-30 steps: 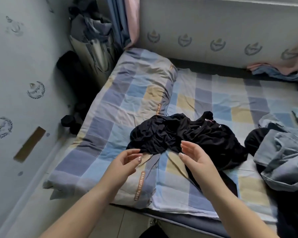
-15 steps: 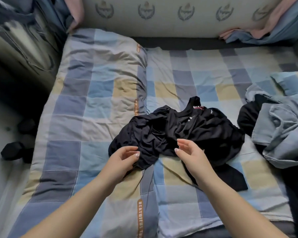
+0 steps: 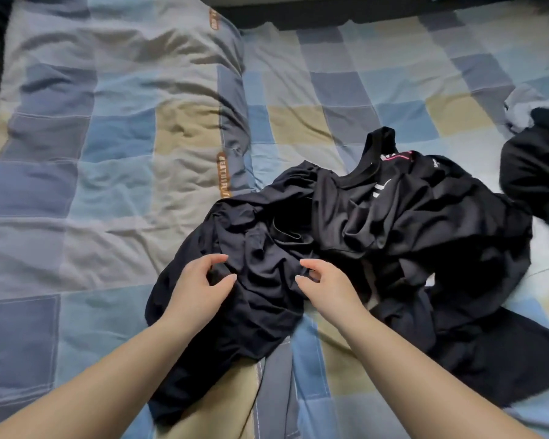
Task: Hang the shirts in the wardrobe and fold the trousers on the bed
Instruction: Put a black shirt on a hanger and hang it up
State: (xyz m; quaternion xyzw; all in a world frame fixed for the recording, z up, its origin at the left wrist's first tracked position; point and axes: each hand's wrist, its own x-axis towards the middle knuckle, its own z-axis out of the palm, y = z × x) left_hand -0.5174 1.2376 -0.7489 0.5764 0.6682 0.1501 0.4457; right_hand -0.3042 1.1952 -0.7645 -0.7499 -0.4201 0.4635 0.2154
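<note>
1. Sorting is beginning: the black shirt (image 3: pixel 393 223) is lying crumpled on the bed (image 3: pixel 108 153).
2. The left hand (image 3: pixel 200 286) and right hand (image 3: pixel 327 286) are resting on its fabric, each grip curling but not yet pinching.
3. Next move: finding the collar (image 3: pixel 373 166) and lifting.

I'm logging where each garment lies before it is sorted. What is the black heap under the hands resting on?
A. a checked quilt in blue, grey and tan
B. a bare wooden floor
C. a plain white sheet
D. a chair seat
A: the black heap lies crumpled on a quilt of blue, grey and tan squares, with the left hand and the right hand at its near edge.
</note>
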